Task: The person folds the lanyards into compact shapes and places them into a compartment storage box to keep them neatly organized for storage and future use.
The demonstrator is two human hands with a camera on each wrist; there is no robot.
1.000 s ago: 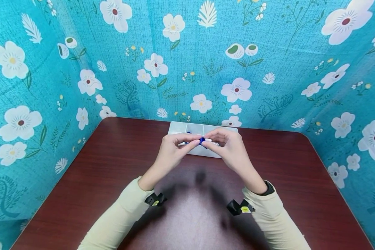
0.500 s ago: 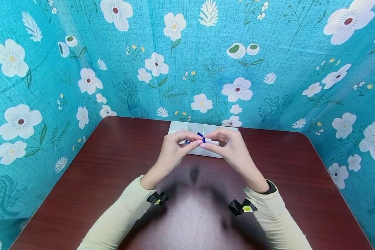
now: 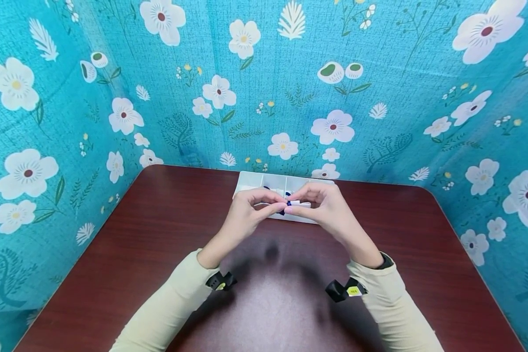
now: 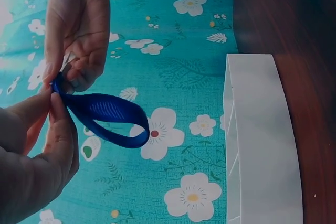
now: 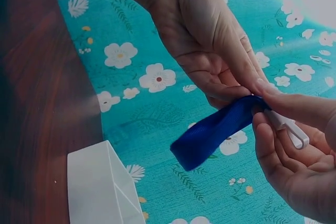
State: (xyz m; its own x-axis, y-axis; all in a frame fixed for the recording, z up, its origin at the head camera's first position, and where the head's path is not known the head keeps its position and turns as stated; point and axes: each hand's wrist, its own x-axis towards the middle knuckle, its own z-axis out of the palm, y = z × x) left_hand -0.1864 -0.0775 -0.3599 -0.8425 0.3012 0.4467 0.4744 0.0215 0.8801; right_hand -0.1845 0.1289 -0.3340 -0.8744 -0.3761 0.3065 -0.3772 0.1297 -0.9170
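Note:
A blue ribbon, folded into a loop, hangs between my two hands above the tray. My left hand pinches the ribbon near its gathered end with thumb and fingertips. Against it, my right hand pinches the spot where the ribbon meets a white plastic hook. The hook points back into the right palm, and the fingers partly cover it. Both hands' fingertips come together at this joint, which they hide. In the right wrist view the loop hangs free, off to the lower left.
A white divided tray stands at the back of the dark red wooden table. Dark blue and white pieces show in it, partly behind the hands. A turquoise flowered cloth hangs behind and beside the table.
A ribbon end that stood up above the fingertips half a second ago no longer shows there. Both hands have shifted slightly, still pinching the ribbon and hook.

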